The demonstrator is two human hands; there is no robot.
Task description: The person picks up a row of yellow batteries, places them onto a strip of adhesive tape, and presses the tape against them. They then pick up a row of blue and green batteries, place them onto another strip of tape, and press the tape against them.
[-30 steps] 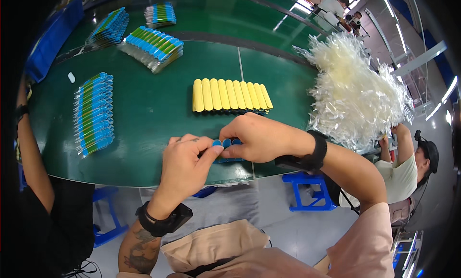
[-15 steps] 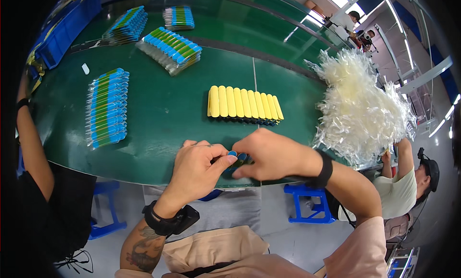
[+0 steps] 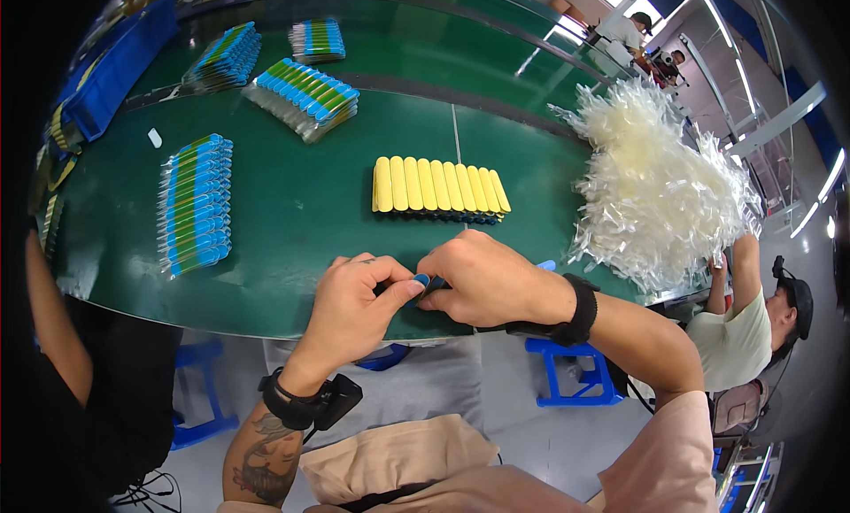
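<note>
At the table's near edge, the fingers of my left hand pinch a small blue round-ended strip. My right hand meets it from the other side, its thumb and fingers closed on a dark blue strip that is mostly hidden. Just beyond my hands lies a neat row of yellow round-ended flat strips, with dark blue ones showing beneath. A light blue piece peeks out behind my right wrist.
Stacks of blue-and-green strips in clear sleeves lie to the left, with more farther back. A heap of clear plastic sleeves fills the right side, where a co-worker's hand reaches in. A blue bin stands far left.
My right hand has drawn in closer to my left, its fingers now closed around the strip. The light blue piece has come into sight by my right wrist. The view has shifted slightly.
</note>
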